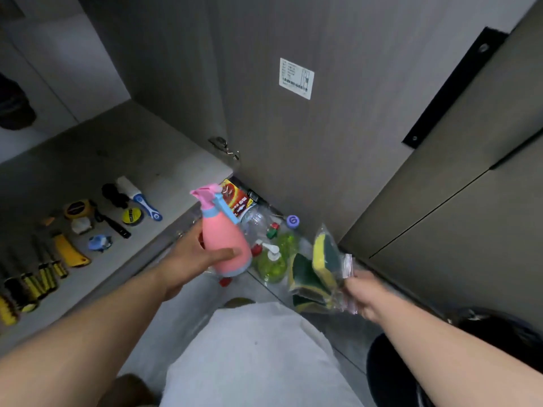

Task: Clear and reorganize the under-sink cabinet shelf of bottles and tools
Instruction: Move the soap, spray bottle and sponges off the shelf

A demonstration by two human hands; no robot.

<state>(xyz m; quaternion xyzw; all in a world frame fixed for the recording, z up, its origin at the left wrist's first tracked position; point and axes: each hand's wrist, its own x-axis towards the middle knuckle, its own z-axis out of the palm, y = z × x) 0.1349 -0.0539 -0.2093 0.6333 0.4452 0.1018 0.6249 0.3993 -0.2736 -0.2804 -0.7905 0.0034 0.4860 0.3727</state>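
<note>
While the left hand [191, 257] grips the pink spray bottle [223, 239] round its lower body, thumb across the front and fingers curled behind, the bottle stands nearly upright in the air, just right of the shelf's near edge and above the floor. Its pink trigger head and blue collar point to the far side. To the right, the right hand [365, 295] pinches the top of a clear bag of sponges [323, 265], yellow and dark green, which hangs to the left of the hand.

On the floor between the two hands lies a cluster of green bottles [271, 265] with red and white tops, a clear plastic bottle [255, 218] and a red and yellow packet [235, 198], all close to the foot of the grey cabinet door [293, 142].

On the shelf [132, 148] at the left lie tools in rows: a tape measure [77, 209], a yellow utility knife [70, 251], a yellow tape roll [131, 215], a white and blue brush [138, 195], and yellow-and-black handled screwdrivers [44, 277] nearest.
</note>
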